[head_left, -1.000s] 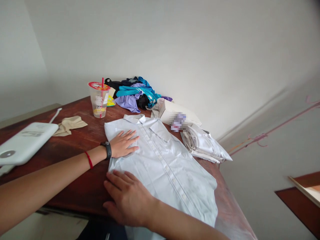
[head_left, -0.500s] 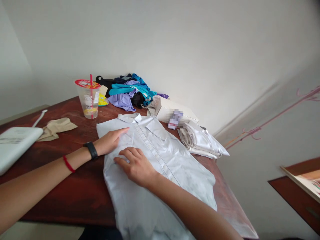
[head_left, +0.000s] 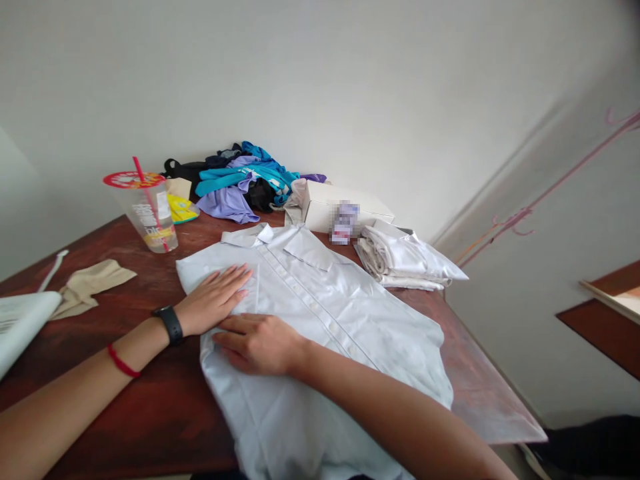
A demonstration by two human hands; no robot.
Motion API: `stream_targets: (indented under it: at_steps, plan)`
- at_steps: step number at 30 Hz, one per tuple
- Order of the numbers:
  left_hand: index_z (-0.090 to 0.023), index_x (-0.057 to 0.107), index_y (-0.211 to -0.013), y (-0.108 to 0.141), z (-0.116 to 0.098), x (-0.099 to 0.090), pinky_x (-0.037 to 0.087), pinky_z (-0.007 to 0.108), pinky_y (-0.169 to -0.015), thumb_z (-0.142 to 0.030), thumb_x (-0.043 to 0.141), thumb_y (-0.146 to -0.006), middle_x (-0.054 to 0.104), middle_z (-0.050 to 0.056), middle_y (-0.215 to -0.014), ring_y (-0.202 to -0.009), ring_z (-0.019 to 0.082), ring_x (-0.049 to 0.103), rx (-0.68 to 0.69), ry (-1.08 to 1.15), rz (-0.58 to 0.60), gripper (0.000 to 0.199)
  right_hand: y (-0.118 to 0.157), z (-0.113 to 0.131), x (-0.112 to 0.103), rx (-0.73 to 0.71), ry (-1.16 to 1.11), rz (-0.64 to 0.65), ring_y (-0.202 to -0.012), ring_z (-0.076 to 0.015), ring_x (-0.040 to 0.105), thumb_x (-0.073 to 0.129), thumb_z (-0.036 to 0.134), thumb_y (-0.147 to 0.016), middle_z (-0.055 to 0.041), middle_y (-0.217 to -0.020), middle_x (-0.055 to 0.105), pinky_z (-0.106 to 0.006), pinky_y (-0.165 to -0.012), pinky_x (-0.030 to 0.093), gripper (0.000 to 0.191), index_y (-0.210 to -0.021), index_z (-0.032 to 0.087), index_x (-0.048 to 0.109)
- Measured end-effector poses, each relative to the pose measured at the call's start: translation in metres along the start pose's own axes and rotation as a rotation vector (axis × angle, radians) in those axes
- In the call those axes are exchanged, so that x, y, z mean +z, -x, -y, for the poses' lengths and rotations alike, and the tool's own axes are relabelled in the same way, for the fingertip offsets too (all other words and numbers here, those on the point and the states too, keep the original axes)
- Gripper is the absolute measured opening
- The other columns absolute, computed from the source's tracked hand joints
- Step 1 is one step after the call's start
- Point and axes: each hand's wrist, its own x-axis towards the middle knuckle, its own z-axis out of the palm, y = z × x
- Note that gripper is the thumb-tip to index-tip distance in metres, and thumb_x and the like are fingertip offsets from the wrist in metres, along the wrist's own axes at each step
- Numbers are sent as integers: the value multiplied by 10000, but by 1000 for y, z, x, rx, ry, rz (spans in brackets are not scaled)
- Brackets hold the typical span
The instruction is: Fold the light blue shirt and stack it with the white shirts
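Note:
A white button-up shirt point(head_left: 300, 300) lies front side up on the dark reddish-brown table point(head_left: 150, 413), its collar toward the wall and its lower end hanging toward me. Flat on the shirt's left chest side rests my left hand point(head_left: 213, 300), fingers stretched out; a black band and a red string are on that arm. Just below it, my right hand point(head_left: 263, 343) lies on the fabric with its fingers extended and slightly bent, reaching across to the shirt's left side. Neither hand grasps anything that I can see.
A plastic cup with a red straw point(head_left: 147, 213) and a beige cloth point(head_left: 95, 283) are on the left, near a white device point(head_left: 25, 327). Behind lie a pile of clothes point(head_left: 240, 180) and a white box point(head_left: 345, 203). Folded white clothes point(head_left: 400, 257) sit right of the shirt.
My left hand has turned from edge-on to palm down, flat on the shirt. The right hand has lowered onto the fabric beside it. The view has shifted a little to the right.

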Motion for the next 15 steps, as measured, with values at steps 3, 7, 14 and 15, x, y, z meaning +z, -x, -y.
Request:
stream_targets:
  at_steps: [3, 7, 14, 15]
  plan:
    - [-212, 250, -1626, -1, 0, -3, 182, 472, -1242, -438, 170, -1028, 160, 27, -1684, -1560, 240, 151, -8, -6, 29, 644, 3, 2, -4, -88, 4, 7, -1216, -190, 585, 432, 403, -1057, -76, -1352, 610, -333, -1062, 463, 368, -1331, 230, 606]
    - [-202, 257, -1623, -1, -1, -4, 186, 497, -1239, -440, 211, -1036, 160, 44, -1686, -1560, 261, 150, -19, -40, 34, 635, 3, 2, -8, -100, 26, 84, -1297, -228, 536, 460, 422, -1050, -114, -1375, 587, -408, -1101, 431, 369, -1314, 238, 641]
    - [-297, 253, -1620, 2, -17, -12, 220, 588, -1201, -478, 312, -1039, 142, 48, -1691, -1550, 332, 164, -140, -161, 54, 611, 2, -1, -5, -54, -20, 30, -1103, -199, 635, 460, 271, -1040, -83, -1191, 707, -320, -994, 476, 315, -1264, 138, 636]
    - [-300, 249, -1621, 3, -20, -13, 223, 593, -1197, -475, 319, -1041, 142, 56, -1692, -1549, 339, 168, -158, -170, 56, 610, 2, -2, -5, -36, -21, 23, -1060, -197, 647, 466, 258, -1032, -76, -1128, 726, -309, -952, 490, 322, -1283, 132, 622]
